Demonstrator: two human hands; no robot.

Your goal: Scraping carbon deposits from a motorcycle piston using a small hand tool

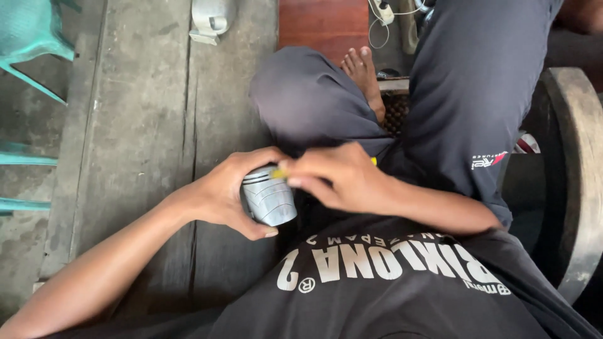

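Silvery grey metal, grooved around its upper part, makes up the short cylindrical piston-like part (269,196) held over the person's lap. The left hand (229,194) is wrapped around it, thumb underneath and fingers curled over the top. The right hand (336,176) is pinched narrow around a small yellow object (278,172), pressing it against the top edge of the cylinder; what the object is cannot be told. Below lie worn grey wooden floor planks (144,113). A turquoise plastic chair (31,37) stands at the far left, well apart.
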